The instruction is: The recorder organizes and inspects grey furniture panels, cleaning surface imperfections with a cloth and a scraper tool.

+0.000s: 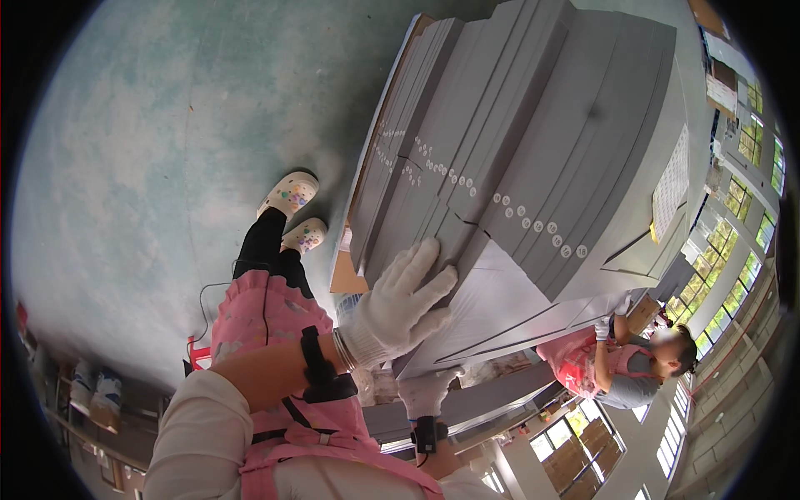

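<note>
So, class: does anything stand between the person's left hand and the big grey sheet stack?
Nothing visible does. The gloved left hand already lies flat on the grey sheet stack, fingers spread. The right hand sits lower, under the stack's edge.

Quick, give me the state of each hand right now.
Left hand: open, gloved palm flat against the grey sheet stack, holding nothing.
Right hand: gloved, under the stack's edge; grip cannot be told.
</note>
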Demonstrator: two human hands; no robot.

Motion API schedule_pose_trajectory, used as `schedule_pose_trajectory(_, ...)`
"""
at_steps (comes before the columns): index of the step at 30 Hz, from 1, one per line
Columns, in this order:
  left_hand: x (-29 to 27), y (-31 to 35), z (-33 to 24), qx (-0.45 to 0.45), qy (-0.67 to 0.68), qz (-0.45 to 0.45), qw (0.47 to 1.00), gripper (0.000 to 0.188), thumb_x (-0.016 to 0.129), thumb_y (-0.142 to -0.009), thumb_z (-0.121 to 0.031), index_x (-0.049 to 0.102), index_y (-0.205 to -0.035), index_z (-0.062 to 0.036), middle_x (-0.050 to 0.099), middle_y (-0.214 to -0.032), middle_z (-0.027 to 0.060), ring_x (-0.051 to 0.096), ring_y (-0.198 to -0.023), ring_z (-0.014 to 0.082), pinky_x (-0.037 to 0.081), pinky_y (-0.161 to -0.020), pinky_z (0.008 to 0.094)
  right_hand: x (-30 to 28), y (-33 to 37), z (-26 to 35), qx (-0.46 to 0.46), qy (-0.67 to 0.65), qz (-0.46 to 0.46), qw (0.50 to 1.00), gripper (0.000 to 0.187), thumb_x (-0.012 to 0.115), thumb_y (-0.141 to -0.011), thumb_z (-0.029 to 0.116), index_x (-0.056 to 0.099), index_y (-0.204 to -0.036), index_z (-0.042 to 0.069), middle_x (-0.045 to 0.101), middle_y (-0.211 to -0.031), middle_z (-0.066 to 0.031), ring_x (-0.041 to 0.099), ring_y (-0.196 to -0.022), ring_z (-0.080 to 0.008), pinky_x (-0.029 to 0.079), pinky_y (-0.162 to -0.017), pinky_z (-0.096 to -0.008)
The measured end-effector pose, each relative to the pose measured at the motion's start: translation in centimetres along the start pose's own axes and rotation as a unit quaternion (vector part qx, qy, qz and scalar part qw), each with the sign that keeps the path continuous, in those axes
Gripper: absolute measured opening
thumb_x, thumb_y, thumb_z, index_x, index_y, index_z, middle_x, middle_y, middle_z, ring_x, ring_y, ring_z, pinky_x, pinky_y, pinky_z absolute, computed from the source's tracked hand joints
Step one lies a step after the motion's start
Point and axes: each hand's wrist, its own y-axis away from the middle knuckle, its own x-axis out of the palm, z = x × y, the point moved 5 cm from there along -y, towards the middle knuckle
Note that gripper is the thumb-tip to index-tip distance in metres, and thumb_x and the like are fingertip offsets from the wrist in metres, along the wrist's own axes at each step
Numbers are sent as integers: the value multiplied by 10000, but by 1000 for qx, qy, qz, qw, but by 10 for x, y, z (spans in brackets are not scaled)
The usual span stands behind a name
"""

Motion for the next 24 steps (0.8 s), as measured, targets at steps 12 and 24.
schedule_pose_trajectory(12, 5, 14, 22, -86, -21, 51, 995, 703, 577, -946, -303, 251, -1499, -16, 473, -1387, 237, 534, -1234, 352, 510, -915, 316, 80, -71, -93, -39, 14, 137, 990, 630, 628, -894, 354, 392, -1390, 46, 524, -1361, -145, 492, -1257, -271, 433, -1030, -416)
schedule_pose_trajectory(24, 12, 16, 28, -83, -14, 74, 994, 725, 529, -972, -362, 210, -1502, 17, 413, -1429, 286, 494, -1270, 395, 461, -997, 354, 76, -93, -112, -28, -45, 161, 986, 523, 602, -925, 332, 468, -1342, 46, 548, -1336, -134, 508, -1230, -267, 452, -1018, -413)
